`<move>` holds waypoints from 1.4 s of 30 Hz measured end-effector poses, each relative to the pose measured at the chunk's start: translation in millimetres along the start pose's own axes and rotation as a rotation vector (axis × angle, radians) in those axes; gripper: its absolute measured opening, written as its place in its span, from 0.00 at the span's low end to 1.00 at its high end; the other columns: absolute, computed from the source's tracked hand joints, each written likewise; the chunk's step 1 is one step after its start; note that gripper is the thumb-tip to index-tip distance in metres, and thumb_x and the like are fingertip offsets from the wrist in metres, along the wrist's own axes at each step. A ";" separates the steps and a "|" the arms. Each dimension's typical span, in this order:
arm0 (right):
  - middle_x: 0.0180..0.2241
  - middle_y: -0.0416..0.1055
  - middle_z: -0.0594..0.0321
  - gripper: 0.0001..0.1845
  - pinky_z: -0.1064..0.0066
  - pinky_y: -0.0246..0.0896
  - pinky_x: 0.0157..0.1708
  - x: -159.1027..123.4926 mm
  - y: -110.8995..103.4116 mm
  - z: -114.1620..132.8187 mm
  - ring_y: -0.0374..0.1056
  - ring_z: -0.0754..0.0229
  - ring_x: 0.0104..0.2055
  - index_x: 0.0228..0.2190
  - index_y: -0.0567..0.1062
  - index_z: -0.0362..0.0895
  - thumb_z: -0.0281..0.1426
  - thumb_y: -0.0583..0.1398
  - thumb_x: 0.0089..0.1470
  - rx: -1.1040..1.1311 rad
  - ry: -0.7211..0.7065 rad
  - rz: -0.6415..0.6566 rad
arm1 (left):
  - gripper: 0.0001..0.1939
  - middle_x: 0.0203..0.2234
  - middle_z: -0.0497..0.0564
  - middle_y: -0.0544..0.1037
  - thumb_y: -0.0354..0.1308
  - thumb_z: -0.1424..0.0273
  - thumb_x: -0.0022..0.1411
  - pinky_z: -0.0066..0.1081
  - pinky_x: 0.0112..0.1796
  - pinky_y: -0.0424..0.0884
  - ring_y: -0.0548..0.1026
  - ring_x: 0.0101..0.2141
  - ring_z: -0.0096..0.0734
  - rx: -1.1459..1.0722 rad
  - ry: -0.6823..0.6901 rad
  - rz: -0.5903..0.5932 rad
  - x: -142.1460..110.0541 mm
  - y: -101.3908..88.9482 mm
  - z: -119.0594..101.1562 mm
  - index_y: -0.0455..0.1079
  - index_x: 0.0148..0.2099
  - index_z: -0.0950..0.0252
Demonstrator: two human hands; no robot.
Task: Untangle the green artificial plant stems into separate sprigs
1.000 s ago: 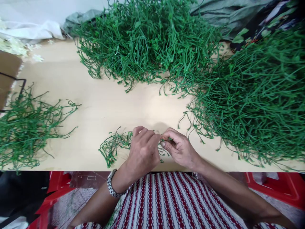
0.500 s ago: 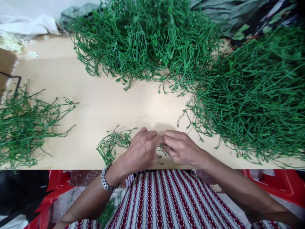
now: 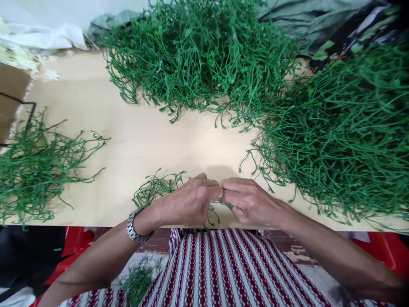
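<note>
My left hand (image 3: pixel 193 199) is closed in a pinch, its fingertips meeting those of my right hand (image 3: pixel 247 199) just above the table's front edge. Thin green artificial stems (image 3: pixel 212 215) show below and between the fingers; most of what lies inside the grip is hidden. A small bunch of green stems (image 3: pixel 156 187) rests on the table behind and left of my left wrist. Both hands are held with the fingers curled and pressed together.
A large heap of green stems (image 3: pixel 198 59) lies at the back, another heap (image 3: pixel 345 140) at the right, and a looser pile (image 3: pixel 41 166) at the left. A cardboard box (image 3: pixel 12 98) and white flowers (image 3: pixel 19 57) stand at the far left. Red chairs (image 3: pixel 386 251) are below the table (image 3: pixel 137 140).
Both hands have shifted slightly right and stay fingertip to fingertip. My left forearm has swung outward to the left. The whole view has moved a little.
</note>
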State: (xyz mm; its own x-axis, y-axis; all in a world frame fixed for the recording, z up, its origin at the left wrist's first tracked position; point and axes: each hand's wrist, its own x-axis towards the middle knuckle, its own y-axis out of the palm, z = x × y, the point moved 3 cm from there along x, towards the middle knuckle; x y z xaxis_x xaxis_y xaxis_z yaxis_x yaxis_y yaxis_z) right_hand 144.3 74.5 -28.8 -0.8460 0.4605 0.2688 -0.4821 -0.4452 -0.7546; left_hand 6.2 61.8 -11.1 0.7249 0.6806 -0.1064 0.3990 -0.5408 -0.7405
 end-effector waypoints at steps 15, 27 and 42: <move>0.23 0.60 0.67 0.06 0.75 0.52 0.26 -0.5 10.8 -17.3 0.57 0.68 0.26 0.25 0.66 0.41 0.28 0.56 0.53 0.461 0.365 -0.199 | 0.07 0.22 0.48 0.66 0.44 0.80 0.54 0.31 0.30 0.61 0.62 0.25 0.28 -0.017 -0.104 -0.230 0.0 -3.2 2.1 0.60 0.30 0.65; 0.21 0.54 0.65 0.09 0.71 0.45 0.24 -0.6 4.1 -9.3 0.49 0.65 0.25 0.19 0.60 0.43 0.18 0.49 0.41 0.000 0.009 -0.048 | 0.15 0.24 0.51 0.69 0.46 0.85 0.43 0.33 0.35 0.61 0.64 0.27 0.31 0.228 0.018 -0.004 -0.3 6.1 -0.4 0.62 0.35 0.67; 0.34 0.65 0.58 0.06 0.69 0.58 0.38 3.7 -35.7 -29.7 0.63 0.60 0.40 0.29 0.67 0.43 0.25 0.51 0.55 0.205 0.231 -0.276 | 0.09 0.22 0.47 0.66 0.43 0.82 0.56 0.26 0.27 0.60 0.62 0.23 0.24 -0.146 -0.200 -0.234 -2.6 -15.9 16.1 0.62 0.31 0.66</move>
State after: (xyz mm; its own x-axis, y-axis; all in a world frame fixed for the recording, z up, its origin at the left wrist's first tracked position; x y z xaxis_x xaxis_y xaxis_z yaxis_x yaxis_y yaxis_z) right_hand 165.2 114.9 -18.7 -0.6162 0.7341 0.2853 -0.7391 -0.4138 -0.5315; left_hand -11.1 76.6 -9.8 0.4859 0.8700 -0.0837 0.6277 -0.4140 -0.6593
